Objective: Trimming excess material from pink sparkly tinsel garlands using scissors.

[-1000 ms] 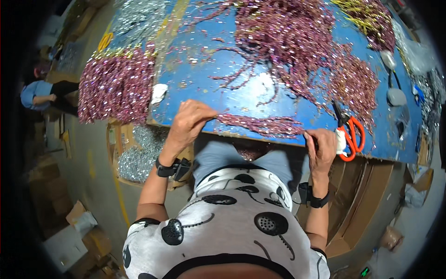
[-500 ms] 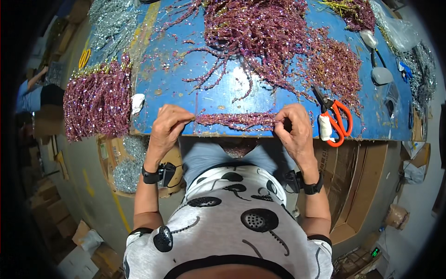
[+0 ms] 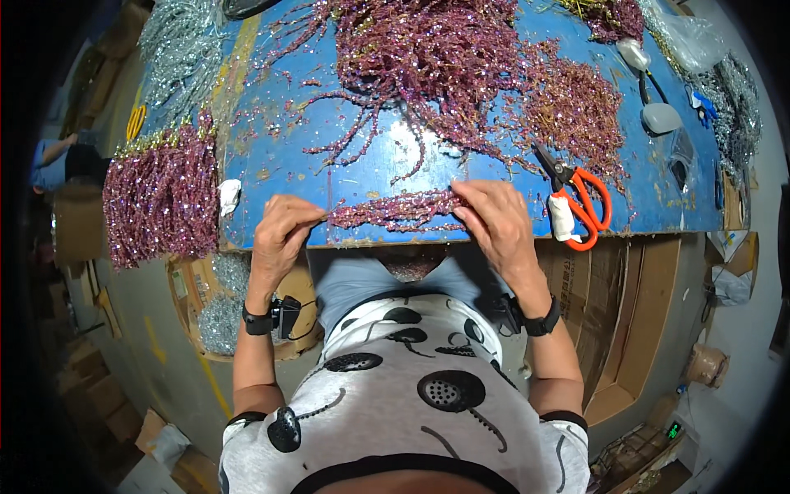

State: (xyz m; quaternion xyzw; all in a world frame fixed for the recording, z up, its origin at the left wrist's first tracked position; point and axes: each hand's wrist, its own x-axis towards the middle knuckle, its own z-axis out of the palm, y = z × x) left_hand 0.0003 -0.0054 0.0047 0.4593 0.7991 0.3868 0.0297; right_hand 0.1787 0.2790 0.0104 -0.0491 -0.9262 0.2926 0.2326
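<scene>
A bundle of pink-purple glitter strands (image 3: 395,212) lies sideways along the near edge of the blue table. My left hand (image 3: 280,235) is closed in a pinch at the bundle's left end, thumb against forefinger. Over at the right end, my right hand (image 3: 500,226) has its thumb and fingers closed on the strands, its fingers pointing left. The very tips of the strands are hidden in both pinches. To the right of my right hand rest pruning shears (image 3: 586,206) with orange handles, one handle wrapped in white.
Behind the bundle is a large heap of pink glitter strands (image 3: 428,58), with a looser brownish-pink pile (image 3: 576,107) beside it. More pink strands (image 3: 160,189) hang over the left edge. Silver strands (image 3: 177,49) lie far left. Cardboard boxes (image 3: 634,321) stand below the table.
My right hand has shifted a little left along the bundle, its fingers now straighter. The strands look looser and more bunched. The whole view has slid slightly.
</scene>
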